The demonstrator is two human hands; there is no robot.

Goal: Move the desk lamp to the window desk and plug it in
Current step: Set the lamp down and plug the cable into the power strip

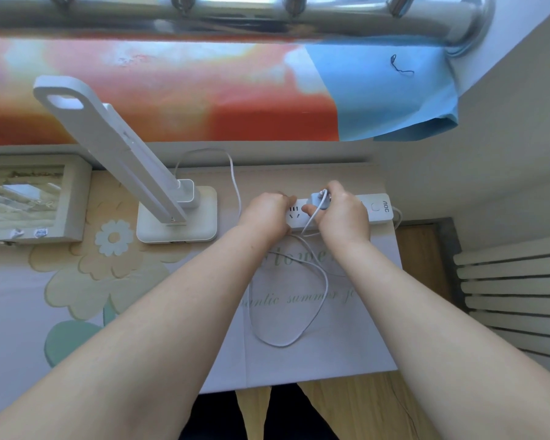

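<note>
My left hand [265, 214] grips the strip [375, 211], lettered AOC; my right hand [343, 215] pinches the plug [318, 198] over it. The lamp [118, 147] stands left of it.

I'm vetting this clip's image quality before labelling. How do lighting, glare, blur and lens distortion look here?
Head view: daylight glare bleaches the red sill cover to white patches; the metal rail along the top is blurred and bowed by the wide lens; the lamp, and the power strip and plug that the left hand and right hand hold, are evenly lit and fairly sharp.
</note>
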